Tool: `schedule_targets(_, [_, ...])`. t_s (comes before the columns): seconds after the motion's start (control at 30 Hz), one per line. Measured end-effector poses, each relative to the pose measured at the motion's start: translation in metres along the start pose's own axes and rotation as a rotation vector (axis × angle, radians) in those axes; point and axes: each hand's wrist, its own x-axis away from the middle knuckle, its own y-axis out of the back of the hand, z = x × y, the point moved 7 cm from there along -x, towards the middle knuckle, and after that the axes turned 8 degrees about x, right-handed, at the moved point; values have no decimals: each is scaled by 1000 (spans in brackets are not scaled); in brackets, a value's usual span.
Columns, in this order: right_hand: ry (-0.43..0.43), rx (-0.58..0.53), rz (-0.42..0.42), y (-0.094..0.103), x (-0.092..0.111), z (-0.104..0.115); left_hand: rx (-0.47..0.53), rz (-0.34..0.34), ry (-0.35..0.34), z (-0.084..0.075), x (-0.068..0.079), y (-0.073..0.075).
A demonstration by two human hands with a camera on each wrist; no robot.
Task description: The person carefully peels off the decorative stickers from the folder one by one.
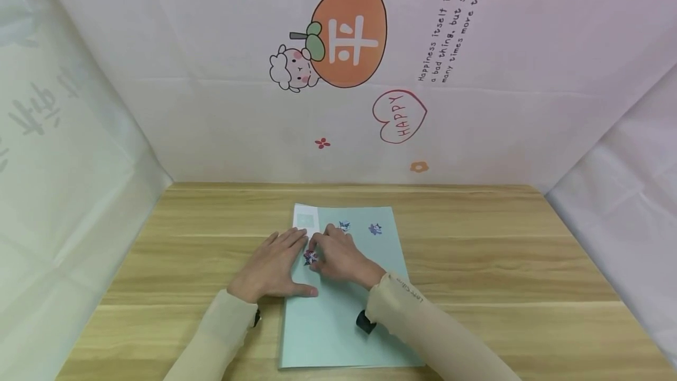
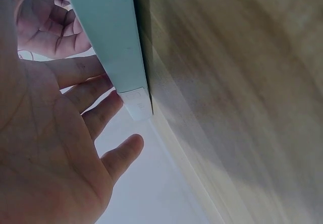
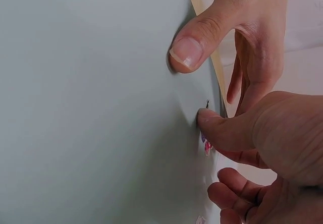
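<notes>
A mint-green folder [image 1: 338, 334] lies flat on the wooden table, a white label [image 1: 305, 210] at its upper left corner. My left hand [image 1: 272, 266] rests on the folder's left edge, fingers fairly straight and thumb on the cover. In the left wrist view its palm faces the folder's thick spine [image 2: 108, 37]. My right hand [image 1: 341, 257] pinches a small dark-and-pink cartoon sticker [image 1: 309, 257] between thumb and forefinger, right at the cover. The right wrist view shows the right thumb [image 3: 227, 130] partly hiding this sticker, its other fingers curled.
Two more cartoon stickers, one partly behind the right hand [image 1: 345, 226] and a purple one [image 1: 375, 229], are on the upper cover. Bare wooden tabletop [image 1: 502, 275] spreads on both sides. A printed white cloth [image 1: 211, 104] hangs behind the table.
</notes>
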Motion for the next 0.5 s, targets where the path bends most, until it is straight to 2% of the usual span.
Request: schedule_targets(0.5, [-28,-35,-18,3,1,-3,3,-1,10,1,1,1])
